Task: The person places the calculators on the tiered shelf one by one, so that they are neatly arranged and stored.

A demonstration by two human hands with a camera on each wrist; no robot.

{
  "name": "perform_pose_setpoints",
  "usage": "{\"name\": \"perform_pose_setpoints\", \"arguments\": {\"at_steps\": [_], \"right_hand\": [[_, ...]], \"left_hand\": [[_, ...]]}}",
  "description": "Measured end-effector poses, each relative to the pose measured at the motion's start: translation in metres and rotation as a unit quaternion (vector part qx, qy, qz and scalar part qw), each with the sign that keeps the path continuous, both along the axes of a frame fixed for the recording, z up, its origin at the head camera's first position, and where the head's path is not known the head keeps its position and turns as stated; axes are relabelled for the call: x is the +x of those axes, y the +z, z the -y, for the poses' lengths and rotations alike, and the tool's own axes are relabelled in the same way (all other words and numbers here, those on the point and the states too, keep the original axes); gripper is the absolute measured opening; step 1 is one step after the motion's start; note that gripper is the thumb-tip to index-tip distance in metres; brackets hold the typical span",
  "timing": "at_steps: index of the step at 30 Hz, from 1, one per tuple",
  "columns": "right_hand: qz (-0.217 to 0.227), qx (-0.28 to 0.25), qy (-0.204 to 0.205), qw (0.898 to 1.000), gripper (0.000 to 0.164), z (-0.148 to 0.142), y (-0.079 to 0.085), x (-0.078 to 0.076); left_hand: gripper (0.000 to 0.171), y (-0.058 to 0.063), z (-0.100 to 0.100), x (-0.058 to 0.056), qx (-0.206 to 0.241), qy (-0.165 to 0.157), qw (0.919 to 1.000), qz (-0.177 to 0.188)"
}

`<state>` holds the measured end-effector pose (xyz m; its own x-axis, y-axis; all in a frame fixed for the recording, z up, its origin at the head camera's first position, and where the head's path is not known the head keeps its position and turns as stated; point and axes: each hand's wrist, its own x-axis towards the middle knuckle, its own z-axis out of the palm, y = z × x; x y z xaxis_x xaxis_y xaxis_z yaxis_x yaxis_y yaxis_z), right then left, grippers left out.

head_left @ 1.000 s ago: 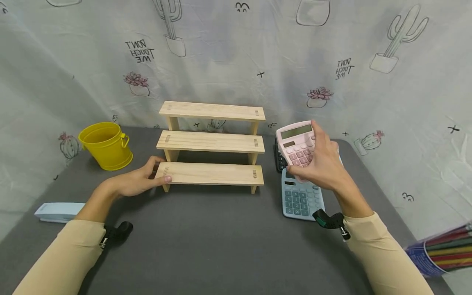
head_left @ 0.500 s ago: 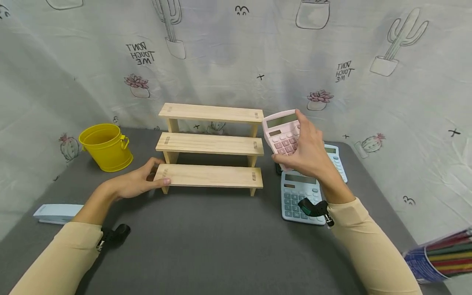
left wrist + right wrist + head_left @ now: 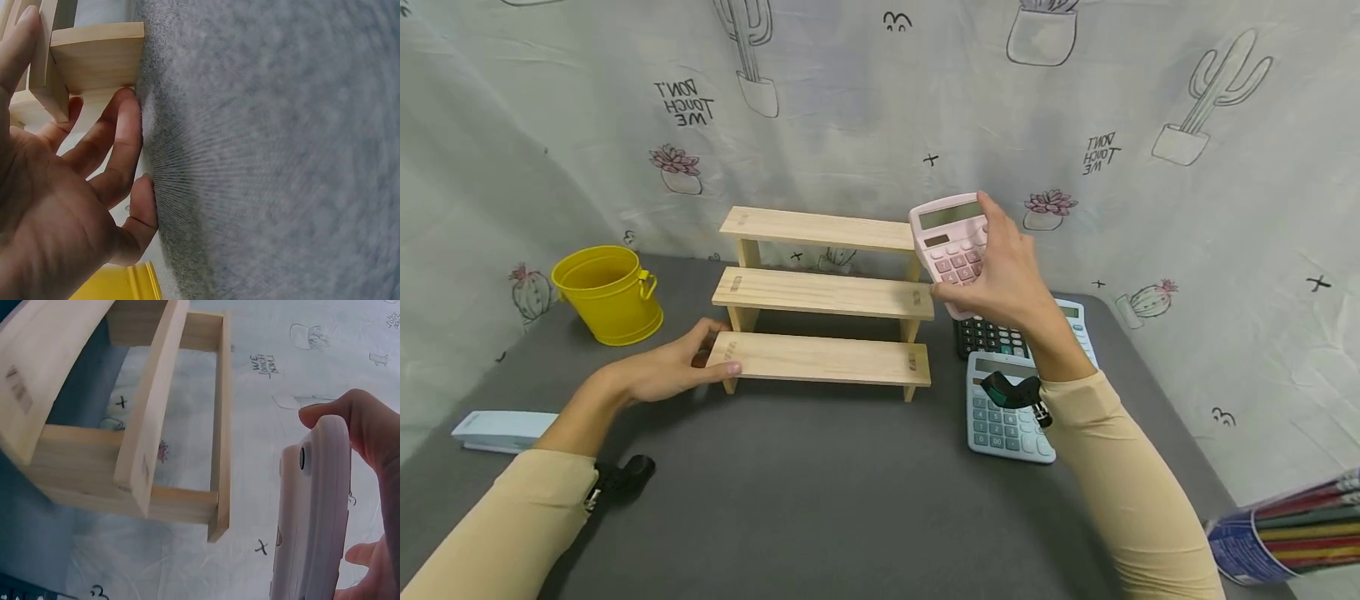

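A pink calculator (image 3: 951, 242) is held up in my right hand (image 3: 1007, 271), thumb at its lower edge and fingers at its top. It overlaps the right end of the wooden three-step shelf (image 3: 823, 292) in the head view. From the right wrist, the calculator (image 3: 312, 506) appears edge-on, apart from the shelf (image 3: 137, 425). My left hand (image 3: 670, 362) grips the left end of the lowest step, thumb on top. In the left wrist view, the fingers of the left hand (image 3: 69, 187) lie beside the shelf's end leg (image 3: 100, 59).
A blue calculator (image 3: 1000, 429), a black calculator (image 3: 988, 336) and a light-blue one (image 3: 1078, 329) lie right of the shelf. At left are a yellow bucket (image 3: 610, 304) and a pale blue stapler-like object (image 3: 505, 429). A pencil cup (image 3: 1247, 546) stands at far right.
My right hand has carried the pink calculator left and upward, away from the other calculators to the shelf's right end. The left hand stays on the lowest step.
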<state>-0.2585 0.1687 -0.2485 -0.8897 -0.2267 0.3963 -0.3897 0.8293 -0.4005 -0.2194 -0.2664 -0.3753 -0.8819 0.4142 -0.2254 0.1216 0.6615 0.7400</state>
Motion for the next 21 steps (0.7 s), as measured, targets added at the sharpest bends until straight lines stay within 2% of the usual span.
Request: {"name": "perform_pose_setpoints", "arguments": {"at_steps": [4,7,14,21], "right_hand": [[0.026,-0.003,-0.004,1.0,0.122,0.012,0.0,-0.005],[0.04,-0.013,-0.008,0.999,0.12,0.022,0.002,-0.01],[0.034,-0.027,0.008,0.999,0.12,0.05,0.004,-0.025],[0.047,0.007,0.023,0.999,0.116,0.08,0.005,-0.04]], "left_hand": [[0.064,-0.001,0.001,0.002,0.001,-0.003,1.0,0.005],[0.064,0.001,0.001,-0.001,0.004,-0.005,1.0,0.001],[0.064,0.007,0.004,-0.007,0.007,-0.004,1.0,-0.003],[0.065,-0.002,0.002,-0.002,0.014,0.003,0.9999,-0.003]]}}
